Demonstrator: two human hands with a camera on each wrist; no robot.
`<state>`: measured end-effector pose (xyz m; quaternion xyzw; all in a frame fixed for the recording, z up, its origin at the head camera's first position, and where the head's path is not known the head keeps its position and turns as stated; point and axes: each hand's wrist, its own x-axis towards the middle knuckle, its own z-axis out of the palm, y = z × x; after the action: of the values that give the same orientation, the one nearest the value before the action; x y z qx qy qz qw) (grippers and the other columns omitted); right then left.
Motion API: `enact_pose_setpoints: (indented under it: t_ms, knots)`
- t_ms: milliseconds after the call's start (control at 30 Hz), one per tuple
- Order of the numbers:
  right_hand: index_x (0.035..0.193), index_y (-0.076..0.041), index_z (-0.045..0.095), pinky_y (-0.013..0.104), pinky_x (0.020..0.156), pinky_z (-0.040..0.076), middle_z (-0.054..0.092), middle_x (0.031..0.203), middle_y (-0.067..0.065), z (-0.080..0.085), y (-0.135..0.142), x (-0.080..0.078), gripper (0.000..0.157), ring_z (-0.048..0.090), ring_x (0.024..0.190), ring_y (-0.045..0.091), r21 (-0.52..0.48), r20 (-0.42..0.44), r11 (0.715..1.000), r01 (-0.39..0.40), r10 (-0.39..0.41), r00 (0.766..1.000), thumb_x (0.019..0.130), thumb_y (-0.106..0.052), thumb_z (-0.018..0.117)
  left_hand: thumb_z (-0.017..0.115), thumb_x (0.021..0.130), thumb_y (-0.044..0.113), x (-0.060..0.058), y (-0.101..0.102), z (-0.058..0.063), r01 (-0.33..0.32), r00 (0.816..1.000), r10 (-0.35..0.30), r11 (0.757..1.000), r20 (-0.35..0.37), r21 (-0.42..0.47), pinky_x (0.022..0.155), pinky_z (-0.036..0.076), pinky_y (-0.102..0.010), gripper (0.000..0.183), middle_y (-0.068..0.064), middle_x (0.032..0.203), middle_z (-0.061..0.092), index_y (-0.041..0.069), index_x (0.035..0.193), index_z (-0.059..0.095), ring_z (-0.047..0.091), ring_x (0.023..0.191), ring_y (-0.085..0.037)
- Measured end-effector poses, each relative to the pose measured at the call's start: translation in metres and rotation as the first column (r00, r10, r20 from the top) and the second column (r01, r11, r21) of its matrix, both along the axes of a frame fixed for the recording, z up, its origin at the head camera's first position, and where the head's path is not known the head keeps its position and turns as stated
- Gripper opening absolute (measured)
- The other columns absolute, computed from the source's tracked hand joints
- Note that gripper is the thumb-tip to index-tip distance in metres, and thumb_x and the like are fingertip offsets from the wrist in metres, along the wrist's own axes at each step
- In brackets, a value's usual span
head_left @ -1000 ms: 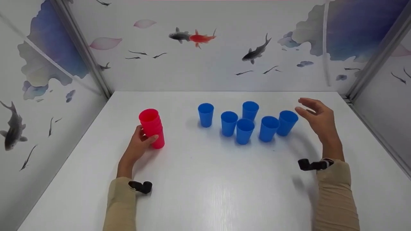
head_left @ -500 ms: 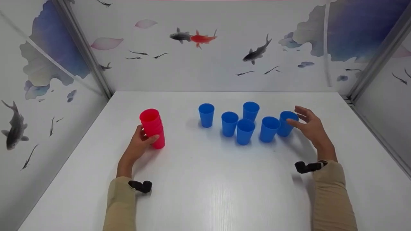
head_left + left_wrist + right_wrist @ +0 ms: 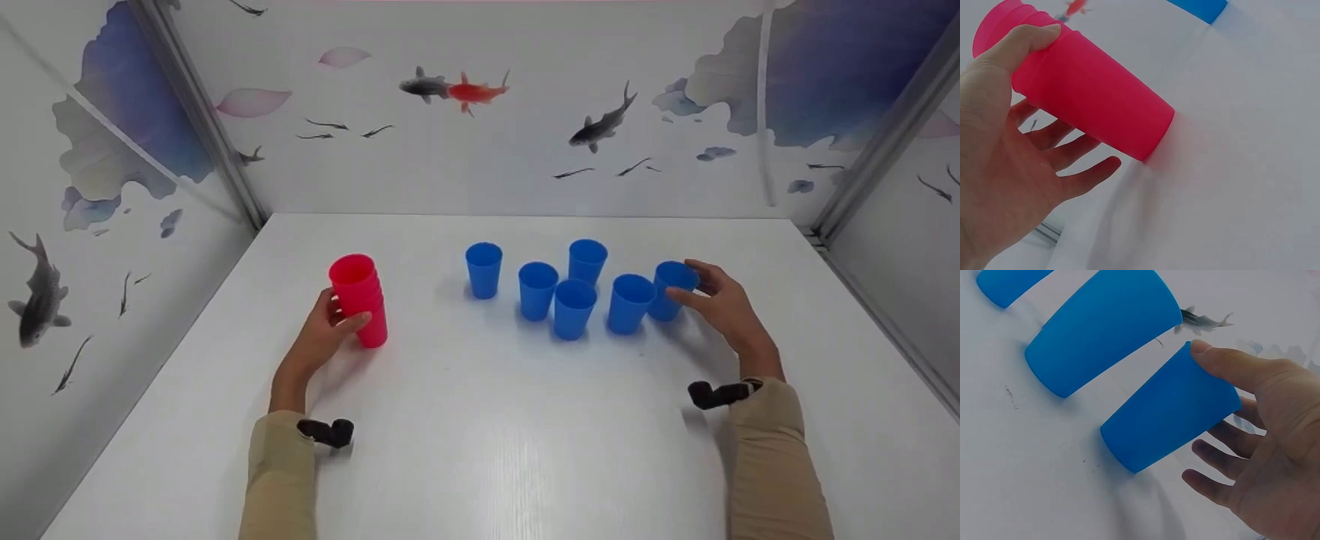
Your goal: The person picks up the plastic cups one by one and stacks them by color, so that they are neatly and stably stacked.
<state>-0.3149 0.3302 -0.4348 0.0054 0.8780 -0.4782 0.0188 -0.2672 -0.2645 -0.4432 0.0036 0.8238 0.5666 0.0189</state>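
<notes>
Head view: clamped left hand (image 3: pixel 324 339) on red cups (image 3: pixel 360 292), right hand (image 3: pixel 724 306) on end blue cup (image 3: pixel 664 301); risked toppling adjacent cup (image 3: pixel 629 306) by dragging.

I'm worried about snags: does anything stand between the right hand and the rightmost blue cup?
Nothing visible does: the right hand is at the rightmost blue cup, thumb by its rim. The other blue cups stand left of it.

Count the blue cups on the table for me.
6, left to right: leftmost blue cup, standing apart; second cup; nearest cup; farthest cup, behind it; fifth cup; rightmost cup, at the right hand. None appears fully hidden.
</notes>
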Motion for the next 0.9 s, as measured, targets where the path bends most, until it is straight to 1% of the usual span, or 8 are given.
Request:
enact_pose_setpoints:
  t_ms: [133, 233, 333, 500, 600, 700, 800, 900]
  knots:
    - [0.161, -0.014, 0.018, 0.066, 0.121, 0.021, 0.024, 0.163, 0.026, -0.002, 0.0, 0.0, 0.097, 0.021, 0.152, 0.046, -0.019, -0.011, 1.0, 0.001, -0.001, 1.0, 0.089, -0.055, 0.068, 0.072, 0.091, 0.04, 0.003, -0.003, 0.012, -0.022, 0.998, 0.024, 0.999, -0.065, 0.03, 0.116, 0.041, -0.05, 0.091, -0.013, 0.158, 0.035, 0.015, 0.158, 0.017, 0.036, 0.147, -0.033]
    - [0.161, -0.015, 0.018, 0.066, 0.121, 0.02, 0.023, 0.164, 0.026, -0.003, 0.0, -0.001, 0.096, 0.02, 0.153, 0.046, -0.028, -0.007, 1.0, 0.015, -0.015, 1.0, 0.089, -0.056, 0.067, 0.069, 0.093, 0.038, 0.008, -0.005, 0.026, -0.052, 0.989, 0.06, 0.997, -0.134, 0.061, 0.115, 0.042, -0.047, 0.087, -0.012, 0.158, 0.037, 0.017, 0.159, 0.017, 0.039, 0.146, -0.03]
    - [0.161, -0.016, 0.017, 0.066, 0.121, 0.021, 0.021, 0.165, 0.025, -0.003, -0.002, -0.001, 0.095, 0.019, 0.153, 0.045, -0.043, 0.003, 0.999, 0.026, -0.026, 1.0, 0.09, -0.057, 0.066, 0.064, 0.097, 0.034, 0.015, -0.005, 0.042, -0.088, 0.972, 0.109, 0.99, -0.207, 0.109, 0.116, 0.041, -0.043, 0.079, -0.009, 0.157, 0.04, 0.019, 0.159, 0.018, 0.041, 0.146, -0.026]
    - [0.161, -0.016, 0.015, 0.065, 0.121, 0.022, 0.018, 0.165, 0.026, -0.004, -0.003, -0.002, 0.095, 0.02, 0.152, 0.045, -0.083, 0.006, 0.996, 0.019, -0.019, 1.0, 0.091, -0.055, 0.065, 0.06, 0.098, 0.031, 0.029, 0.002, 0.07, -0.135, 0.932, 0.186, 0.975, -0.312, 0.179, 0.116, 0.042, -0.041, 0.071, -0.003, 0.153, 0.045, 0.022, 0.158, 0.023, 0.043, 0.144, -0.02]
    - [0.161, -0.016, 0.013, 0.062, 0.121, 0.025, 0.018, 0.165, 0.027, -0.006, -0.003, -0.003, 0.094, 0.024, 0.151, 0.045, -0.1, 0.007, 0.995, 0.014, -0.013, 1.0, 0.092, -0.055, 0.065, 0.061, 0.096, 0.03, 0.037, 0.01, 0.085, -0.131, 0.908, 0.204, 0.968, -0.365, 0.216, 0.115, 0.043, -0.04, 0.068, 0.0, 0.151, 0.047, 0.023, 0.156, 0.028, 0.045, 0.142, -0.018]
    - [0.161, -0.016, 0.012, 0.058, 0.12, 0.029, 0.019, 0.164, 0.027, -0.008, -0.003, -0.005, 0.093, 0.028, 0.15, 0.044, -0.113, 0.008, 0.994, 0.006, -0.005, 1.0, 0.093, -0.054, 0.063, 0.062, 0.095, 0.025, 0.044, 0.018, 0.096, -0.111, 0.887, 0.213, 0.96, -0.409, 0.259, 0.113, 0.045, -0.035, 0.067, 0.001, 0.149, 0.049, 0.023, 0.154, 0.032, 0.047, 0.14, -0.018]
    - [0.161, -0.017, 0.01, 0.056, 0.12, 0.032, 0.018, 0.165, 0.027, -0.01, -0.002, -0.006, 0.091, 0.03, 0.15, 0.043, -0.129, 0.012, 0.992, -0.003, 0.004, 1.0, 0.095, -0.052, 0.062, 0.062, 0.093, 0.02, 0.049, 0.027, 0.103, -0.088, 0.872, 0.21, 0.956, -0.442, 0.279, 0.109, 0.048, -0.027, 0.065, 0.0, 0.148, 0.05, 0.022, 0.153, 0.034, 0.049, 0.138, -0.019]
    - [0.161, -0.019, 0.009, 0.055, 0.121, 0.031, 0.016, 0.165, 0.026, -0.012, -0.003, -0.007, 0.089, 0.028, 0.151, 0.043, -0.147, 0.021, 0.989, -0.007, 0.01, 1.0, 0.096, -0.051, 0.06, 0.061, 0.093, 0.017, 0.052, 0.037, 0.108, -0.056, 0.866, 0.169, 0.968, -0.47, 0.246, 0.106, 0.049, -0.023, 0.065, -0.001, 0.148, 0.05, 0.019, 0.153, 0.035, 0.049, 0.138, -0.019]
